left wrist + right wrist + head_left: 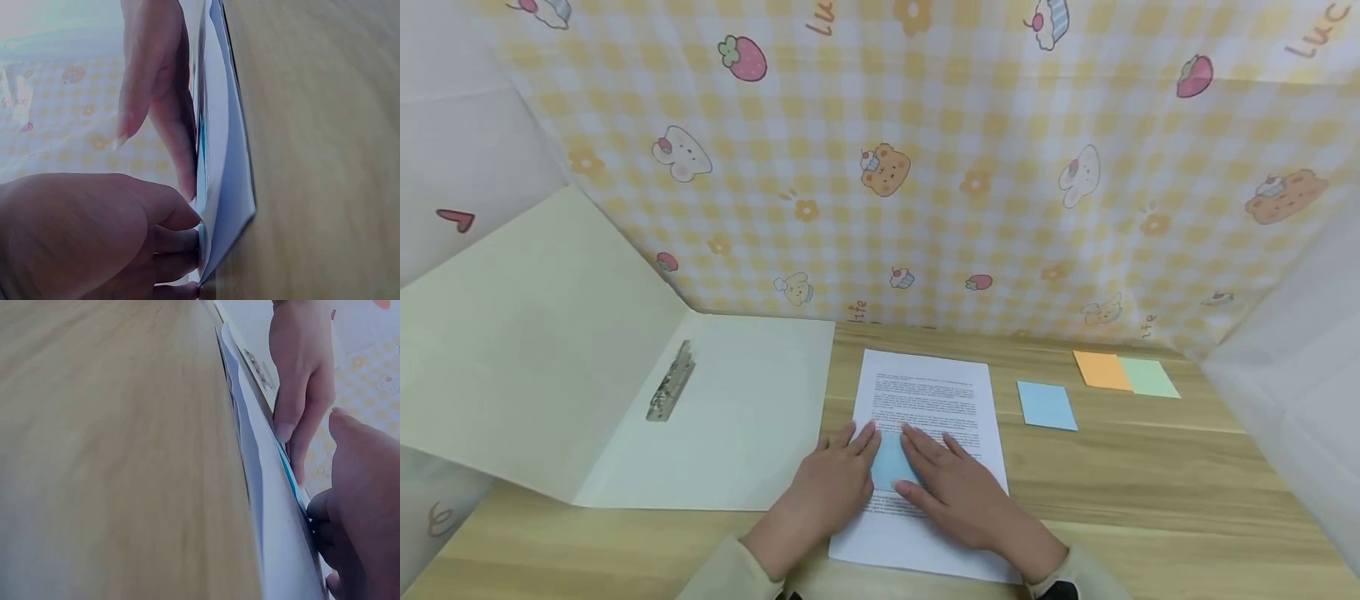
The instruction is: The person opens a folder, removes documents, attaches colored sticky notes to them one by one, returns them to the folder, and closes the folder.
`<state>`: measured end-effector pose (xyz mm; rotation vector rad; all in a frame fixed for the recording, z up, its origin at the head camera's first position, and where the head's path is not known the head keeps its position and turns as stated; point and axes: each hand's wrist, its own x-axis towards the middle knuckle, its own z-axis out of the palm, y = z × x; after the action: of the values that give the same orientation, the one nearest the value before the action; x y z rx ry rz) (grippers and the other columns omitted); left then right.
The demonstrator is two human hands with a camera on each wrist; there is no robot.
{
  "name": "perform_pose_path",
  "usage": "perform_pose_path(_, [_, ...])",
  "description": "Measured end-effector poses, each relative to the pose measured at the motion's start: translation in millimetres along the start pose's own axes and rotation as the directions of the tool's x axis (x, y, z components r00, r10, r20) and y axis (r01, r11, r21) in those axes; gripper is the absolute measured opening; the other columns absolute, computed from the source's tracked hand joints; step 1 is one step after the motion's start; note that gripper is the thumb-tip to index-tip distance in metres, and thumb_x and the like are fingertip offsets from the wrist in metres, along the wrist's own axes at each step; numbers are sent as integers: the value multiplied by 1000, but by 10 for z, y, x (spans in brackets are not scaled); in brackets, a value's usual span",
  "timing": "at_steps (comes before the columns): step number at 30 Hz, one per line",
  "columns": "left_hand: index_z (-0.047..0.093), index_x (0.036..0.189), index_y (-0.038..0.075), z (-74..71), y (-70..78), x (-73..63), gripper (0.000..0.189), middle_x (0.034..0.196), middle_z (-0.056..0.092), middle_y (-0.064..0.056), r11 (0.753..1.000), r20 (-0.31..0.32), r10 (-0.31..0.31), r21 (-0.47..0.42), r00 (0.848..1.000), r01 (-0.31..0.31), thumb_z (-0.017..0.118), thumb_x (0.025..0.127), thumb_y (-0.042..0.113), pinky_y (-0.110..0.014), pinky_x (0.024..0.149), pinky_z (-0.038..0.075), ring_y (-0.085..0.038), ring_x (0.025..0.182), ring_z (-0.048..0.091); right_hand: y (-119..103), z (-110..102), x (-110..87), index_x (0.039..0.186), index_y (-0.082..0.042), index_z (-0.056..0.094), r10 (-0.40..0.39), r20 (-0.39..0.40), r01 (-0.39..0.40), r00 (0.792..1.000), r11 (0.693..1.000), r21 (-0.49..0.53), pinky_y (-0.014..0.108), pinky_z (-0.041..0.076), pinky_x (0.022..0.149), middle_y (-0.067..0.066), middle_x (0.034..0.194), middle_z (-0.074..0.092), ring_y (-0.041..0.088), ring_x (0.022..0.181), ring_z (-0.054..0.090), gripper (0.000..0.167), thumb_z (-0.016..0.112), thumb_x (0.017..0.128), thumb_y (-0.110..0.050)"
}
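A blue sticky note [892,463] lies on a stack of printed paper [925,385], on the lower half of its text. My left hand [837,482] rests flat on the sheet with its fingertips at the note's left side. From the other side, my right hand [958,498] presses on the page and the note's right edge, fingers straight and thumb near its lower corner. In the left wrist view the paper's edges [228,156] bow up slightly from the table. Part of the note is hidden under the fingers.
An open file folder [752,417] with a metal clip [672,382] stands left of the paper, its cover raised. To the right lie a blue sticky pad [1047,406], an orange one [1102,371] and a green one [1150,377]. A checkered cloth [925,233] hangs behind the table.
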<state>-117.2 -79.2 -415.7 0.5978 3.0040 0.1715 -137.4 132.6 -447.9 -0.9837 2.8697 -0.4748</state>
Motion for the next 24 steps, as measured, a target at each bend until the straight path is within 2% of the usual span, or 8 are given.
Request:
perform_pose_path(4, [51,148,5,-13,4,-5,52,158,47,-8,1000,3,-3,-8,1000,3,57,101,27,-57,112,45,-33,147,44,55,-34,-80,154,-8,41,16,-24,-16,1000,1000,-1,52,25,125,3,164,36,17,153,34,68,38,105,-56])
perform_pose_path(8, [51,148,5,-21,10,-9,52,157,48,-8,1000,4,-6,-1,1000,6,57,101,27,-59,112,43,-32,147,44,110,-16,-133,155,-8,38,3,-33,-3,999,1000,19,53,23,126,3,166,33,19,154,31,70,40,105,-56])
perform_pose_path(14, [52,147,5,-33,34,-1,53,156,50,-8,999,-1,-10,39,1000,10,58,100,28,-60,114,41,-33,145,46,176,99,-150,157,-12,37,-60,-137,56,989,998,-33,48,21,124,0,166,33,16,154,31,71,47,102,-56])
perform_pose_path(19, [53,146,5,-50,25,-17,52,155,51,-9,1000,-10,-28,-7,1000,28,60,99,27,-62,114,40,-34,145,47,187,116,-130,157,-12,37,-59,-182,59,982,998,-4,44,21,124,0,166,34,13,154,31,70,50,102,-54])
perform_pose_path(24, [53,145,4,-55,37,-27,52,154,51,-11,999,-19,-12,-44,1000,11,61,99,26,-64,113,39,-37,144,47,198,133,-146,155,-9,41,-33,-224,38,974,999,16,44,26,123,2,164,38,17,152,35,69,52,102,-51])
